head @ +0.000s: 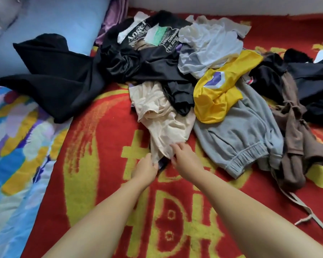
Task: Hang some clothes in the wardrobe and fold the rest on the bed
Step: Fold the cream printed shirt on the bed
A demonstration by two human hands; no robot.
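My left hand [145, 167] grips the lower edge of the cream garment [163, 127], fingers curled round the cloth at its near tip. My right hand [185, 155] rests on the same edge just beside it, fingers bent onto the fabric; whether they pinch it or only press it I cannot tell. A small dark piece shows between my two hands, under the cream hem.

The cream garment is thin, pale beige, heavily creased, and lies stretched from the near side of the clothes pile toward me on the red and yellow blanket [104, 164]. Its far end is tucked under a black satin garment [157, 67].

Pile contents, all on the blanket:
- yellow garment [218, 97] with a purple and white patch, crumpled, lying on the grey sweatpants [244, 138]; the sweatpants have an elastic cuff facing me.
- white sheer top [213, 43], behind the yellow garment.
- black printed shirt [157, 32], white lettering, at the far side of the pile.
- brown garment [295, 131] with a loose tie, right of the sweatpants.
- black trousers [60, 81], spread to the left, partly over the blue pillow [60, 21].

A multicoloured quilt [17, 146] lies along the left edge.
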